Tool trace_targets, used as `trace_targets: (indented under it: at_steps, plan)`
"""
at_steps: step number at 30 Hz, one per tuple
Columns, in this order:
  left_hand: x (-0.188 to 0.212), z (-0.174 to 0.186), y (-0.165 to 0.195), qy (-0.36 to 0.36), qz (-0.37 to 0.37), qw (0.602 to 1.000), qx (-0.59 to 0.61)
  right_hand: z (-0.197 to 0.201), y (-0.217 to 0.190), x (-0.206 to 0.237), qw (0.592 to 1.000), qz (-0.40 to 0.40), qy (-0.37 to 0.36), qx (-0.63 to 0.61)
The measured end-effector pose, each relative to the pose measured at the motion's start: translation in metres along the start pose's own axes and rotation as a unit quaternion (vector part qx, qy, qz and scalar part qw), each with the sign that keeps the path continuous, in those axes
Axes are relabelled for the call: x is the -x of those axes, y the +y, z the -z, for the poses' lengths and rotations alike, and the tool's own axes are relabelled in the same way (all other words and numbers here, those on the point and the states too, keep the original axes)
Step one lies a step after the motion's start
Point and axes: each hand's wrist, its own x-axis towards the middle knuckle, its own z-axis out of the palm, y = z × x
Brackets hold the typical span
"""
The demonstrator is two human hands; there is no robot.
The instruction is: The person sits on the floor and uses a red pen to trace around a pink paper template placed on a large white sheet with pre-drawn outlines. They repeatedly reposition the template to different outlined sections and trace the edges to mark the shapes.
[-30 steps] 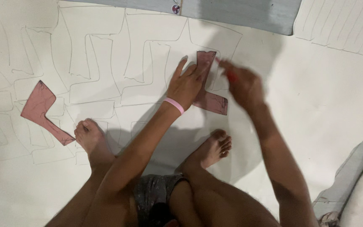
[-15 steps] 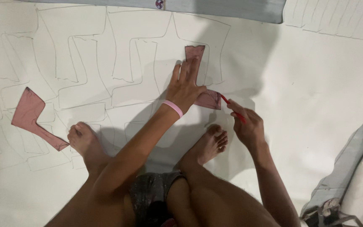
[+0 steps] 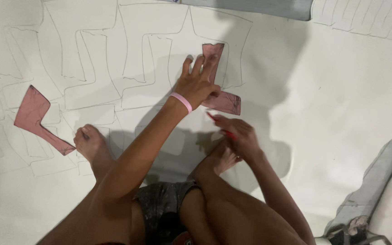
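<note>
Pink template [image 3: 225,100], a flat angular piece with a narrow upright arm and a wider foot jutting to the right, lies on the white sheet [image 3: 341,100] spread over the floor, its edges dark and slightly worn. From the head camera, the left hand [image 3: 197,86], with a pink band [image 3: 181,101] at the wrist, presses down flat on it, fingers [image 3: 200,63] spread and straight along the upright arm, gripping nothing. The right hand [image 3: 239,136] sits just below the foot of the template, fingers curled around a red pen [image 3: 218,122] whose tip points up toward the template's lower edge. Pencil outlines [image 3: 128,68] of the same shape cover the sheet to the left in rows. A second pink template [image 3: 37,119] lies well apart at the far left, its lower tip just beside the toes of the left foot [image 3: 91,145]. The right foot [image 3: 225,161] is tucked under the right hand. Grey cloth [image 3: 377,181] is bunched at the right edge.
</note>
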Motion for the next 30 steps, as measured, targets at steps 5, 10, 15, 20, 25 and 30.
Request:
trace_targets:
  at_steps: [5,10,15,20,25,30]
  plan:
    - [0.002,0.010,-0.003,-0.028,0.002,1.000,0.007,-0.028,-0.010,-0.029,0.998,0.031,0.008,0.059]
    - [0.001,0.010,-0.002,-0.040,0.006,0.999,-0.003,-0.014,0.002,-0.008,0.991,-0.099,0.003,0.092]
    - [0.003,0.010,-0.007,-0.016,-0.010,0.999,0.034,0.024,0.012,0.036,0.954,-0.235,0.044,0.178]
    - [0.006,0.012,-0.028,0.035,-0.044,0.998,-0.018,0.048,0.005,0.062,0.972,-0.140,0.154,0.112]
    - [0.027,0.010,-0.063,0.091,0.093,0.991,-0.015,0.050,0.013,0.074,0.958,-0.195,0.195,0.077]
    - [0.006,0.002,-0.021,0.245,0.256,0.884,0.305,0.048,0.030,0.091,0.941,-0.227,0.251,0.008]
